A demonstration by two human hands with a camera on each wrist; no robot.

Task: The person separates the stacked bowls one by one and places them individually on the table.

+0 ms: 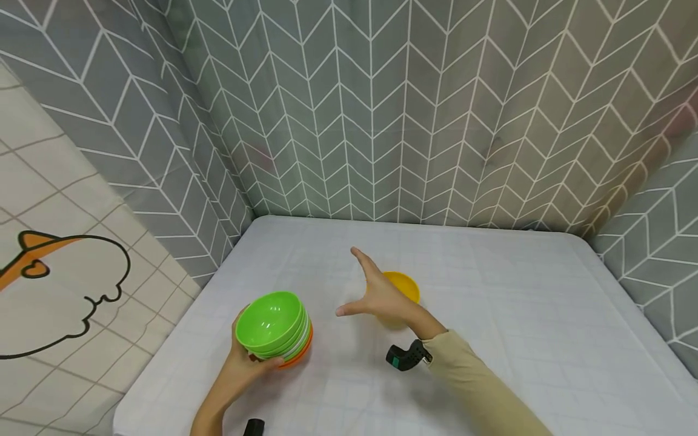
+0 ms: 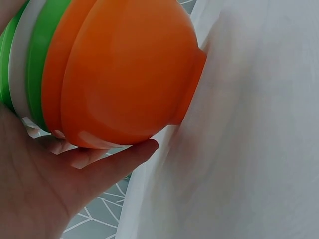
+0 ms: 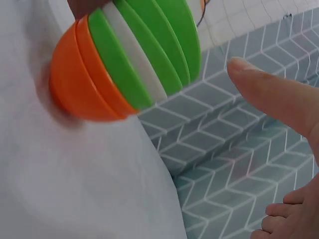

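A stack of nested bowls (image 1: 271, 321), green on top with white, green and orange ones below, is held by my left hand (image 1: 240, 366). The thumb lies along the near side and the fingers go round the left side, partly hidden. In the left wrist view the lowest orange bowl (image 2: 129, 69) shows its foot close over the table. My right hand (image 1: 380, 297) is in the air right of the stack, thumb and fingers spread wide and holding nothing. Behind that hand a yellow bowl (image 1: 406, 284) stands on the table, partly covered by it.
The white-covered table (image 1: 523, 315) meets patterned grey curtains (image 1: 392, 121) at the back and sides. Pale tiled flooring with a cartoon drawing (image 1: 65, 290) lies to the left. A black wrist device (image 1: 406, 356) sits by the right sleeve (image 1: 480, 381).
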